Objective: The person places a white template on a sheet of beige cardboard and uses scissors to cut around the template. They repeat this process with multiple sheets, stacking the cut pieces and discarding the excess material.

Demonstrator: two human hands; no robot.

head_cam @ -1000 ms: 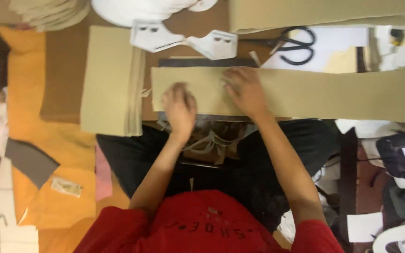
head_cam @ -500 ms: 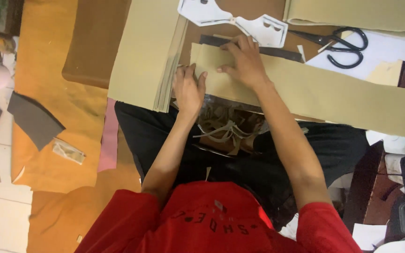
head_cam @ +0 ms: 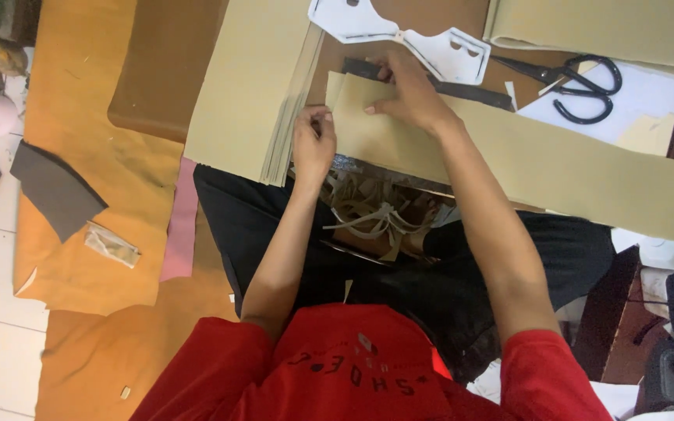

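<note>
Beside the black scissors (head_cam: 579, 86), toward the person's left, lies the long tan strip (head_cam: 540, 168), running across the lap from its near end under the hands out past the scissors to the frame's edge. The right hand (head_cam: 411, 93) rests on the strip's near end, fingers spread and flat, the fingertips reaching a dark narrow strip (head_cam: 462, 90) that lies between the tan strip and the white cut-out pattern (head_cam: 399, 35); this grip is open and pressing down, enclosing nothing. The left hand (head_cam: 313, 144) sits at the strip's near corner, farther from the scissors, fingers curled together at the edge; its grip appears closed in a pinch on the corner, though the contact point is partly hidden by the knuckles. A stack of tan sheets (head_cam: 255, 86) lies just beyond the left hand, still farther from the scissors. Pale offcuts (head_cam: 376, 214) are heaped below the strip's near end, on the lap. Judgement: the step in hand is squaring and holding down the end of the strip against the dark strip. The next move would call for steady downward pressure from the right hand so the material does not creep, and a firm hold at the corner.
</note>
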